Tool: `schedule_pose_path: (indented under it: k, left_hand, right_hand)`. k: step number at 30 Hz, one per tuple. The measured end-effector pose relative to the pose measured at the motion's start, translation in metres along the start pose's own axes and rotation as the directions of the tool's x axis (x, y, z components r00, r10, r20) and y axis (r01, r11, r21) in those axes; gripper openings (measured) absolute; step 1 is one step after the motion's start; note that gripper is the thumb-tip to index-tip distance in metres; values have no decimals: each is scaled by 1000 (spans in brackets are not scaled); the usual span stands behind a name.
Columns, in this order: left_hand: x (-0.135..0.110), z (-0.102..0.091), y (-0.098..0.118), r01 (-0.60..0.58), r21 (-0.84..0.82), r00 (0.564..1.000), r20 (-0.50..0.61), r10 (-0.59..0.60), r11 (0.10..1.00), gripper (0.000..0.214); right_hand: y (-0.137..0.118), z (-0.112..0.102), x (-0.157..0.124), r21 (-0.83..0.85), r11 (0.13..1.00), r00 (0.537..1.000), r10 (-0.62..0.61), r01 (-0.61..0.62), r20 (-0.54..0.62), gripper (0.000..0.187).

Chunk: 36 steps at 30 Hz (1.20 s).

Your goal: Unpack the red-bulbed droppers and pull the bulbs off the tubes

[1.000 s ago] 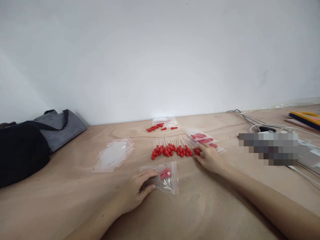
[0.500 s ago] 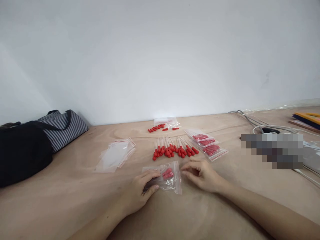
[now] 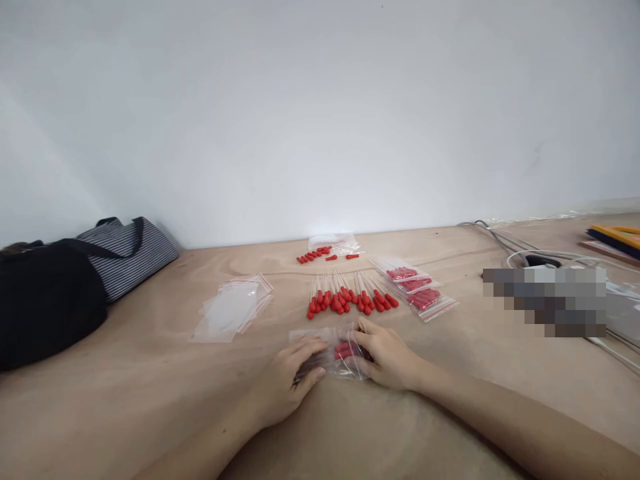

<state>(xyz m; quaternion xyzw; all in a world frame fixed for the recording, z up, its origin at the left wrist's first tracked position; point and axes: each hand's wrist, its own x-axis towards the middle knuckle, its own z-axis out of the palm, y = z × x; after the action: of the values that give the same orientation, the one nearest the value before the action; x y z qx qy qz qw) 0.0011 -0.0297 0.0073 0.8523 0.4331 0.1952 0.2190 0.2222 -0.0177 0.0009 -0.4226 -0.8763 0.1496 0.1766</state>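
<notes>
A small clear zip bag (image 3: 338,352) with red-bulbed droppers inside lies on the wooden table (image 3: 150,400) right in front of me. My left hand (image 3: 290,377) pinches the bag's left end, thumb below and fingers above. My right hand (image 3: 385,357) has its fingers curled on the bag's right end. Just behind the bag lies a row of loose droppers with red bulbs (image 3: 350,300).
Filled zip bags (image 3: 417,290) lie to the right of the row, a stack of empty zip bags (image 3: 233,308) to the left. Loose red bulbs (image 3: 320,255) lie near the wall. A black bag (image 3: 45,300) and a striped bag (image 3: 125,250) sit far left. Cables (image 3: 525,253) run at right.
My right hand has drawn back from the row of droppers to the bag in front of me and now grips its right end. The left hand has stayed on the bag.
</notes>
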Motion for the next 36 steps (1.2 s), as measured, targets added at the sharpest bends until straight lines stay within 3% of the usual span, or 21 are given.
schedule_pose_path:
  k: [4, 8, 14, 19, 21, 23, 24, 26, 30, 33, 36]
  left_hand:
    - [0, 0, 0, -14, 1, 1000, 6, 14, 1000, 32]
    - [-1, -2, 0, -17, -11, 1000, 15, 17, 1000, 32]
    - [-3, -6, 0, 19, -21, 1000, 14, -19, 1000, 32]
    - [-10, -11, -4, 48, 30, 998, 35, -49, 998, 34]
    - [-10, -12, -6, 42, 49, 999, 12, -43, 998, 39]
    - [-9, -14, -8, 51, 47, 997, -53, -48, 998, 40]
    - [-7, -15, -10, 75, 45, 992, -100, -71, 996, 37]
    - [-4, -16, -13, 156, 51, 969, -203, -143, 986, 32]
    - [0, -19, -20, 275, 55, 916, -318, -245, 960, 33]
    - [0, -20, -21, 311, -21, 902, -307, -302, 950, 35]
    - [0, -20, -21, 358, -204, 870, -281, -405, 911, 33]
  right_hand:
    - [-2, -2, -4, 40, 997, 998, -58, 59, -39, 18]
    - [5, -1, -8, 285, 944, 981, -124, 163, -150, 23]
    - [27, 2, -18, 649, 760, 979, 119, 18, -166, 21]
    - [54, -22, -36, 750, 661, 940, 269, -21, -211, 23]
    - [65, -34, -39, 742, 668, 866, 396, -44, -305, 25]
    - [74, -41, -39, 726, 687, 739, 510, -41, -441, 29]
    - [77, -41, -36, 710, 703, 679, 541, -41, -496, 30]
    - [81, -36, -29, 652, 756, 616, 543, -61, -571, 32]
    - [87, -17, -13, 415, 896, 583, 423, -157, -694, 30]
    - [91, -7, -4, 250, 947, 605, 322, -203, -728, 31]
    - [92, -3, 0, 134, 968, 648, 242, -212, -722, 33]
